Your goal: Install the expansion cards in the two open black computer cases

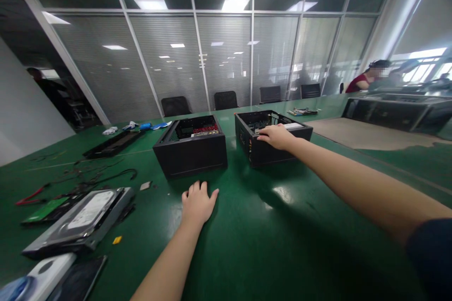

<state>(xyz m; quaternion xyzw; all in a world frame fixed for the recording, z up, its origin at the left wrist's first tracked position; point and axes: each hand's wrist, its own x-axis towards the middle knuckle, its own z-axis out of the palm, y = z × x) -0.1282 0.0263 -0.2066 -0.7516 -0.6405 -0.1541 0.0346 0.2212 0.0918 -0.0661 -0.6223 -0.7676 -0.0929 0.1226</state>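
My left hand lies on the green table, its fingers spread and stretched forward with nothing in them. Just beyond its fingertips stands a black open-topped computer case, with red parts and a metal strip showing inside. To the right sits a second open black computer case, holding boards and a pale metal part. My right hand reaches onto this case from the right, fingers bent over its near rim. What lies under the palm is hidden.
At the left lie a hard drive, a green circuit board, loose cables and red-handled pliers. A long black panel is farther back. Cardboard and a large dark case are at right, near a seated person.
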